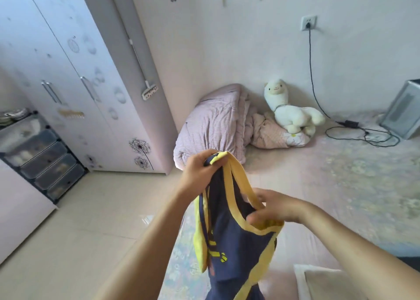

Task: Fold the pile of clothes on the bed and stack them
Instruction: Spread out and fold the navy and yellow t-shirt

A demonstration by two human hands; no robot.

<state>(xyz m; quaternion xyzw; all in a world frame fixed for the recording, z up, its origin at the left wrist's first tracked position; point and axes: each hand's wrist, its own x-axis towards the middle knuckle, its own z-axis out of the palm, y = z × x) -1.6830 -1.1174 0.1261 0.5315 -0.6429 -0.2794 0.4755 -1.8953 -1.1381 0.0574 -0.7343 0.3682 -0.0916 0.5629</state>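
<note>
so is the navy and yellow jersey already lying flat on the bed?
No, the navy and yellow jersey hangs in the air, gripped by the left hand and the right hand at its yellow trim.

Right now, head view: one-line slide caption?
Left hand and right hand hold a navy jersey with yellow trim up over the bed.

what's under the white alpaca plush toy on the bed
The white alpaca plush lies on a crumpled pink floral cloth on the bed, beside the rolled striped quilt. Whatever lies beneath that cloth is hidden.
</note>
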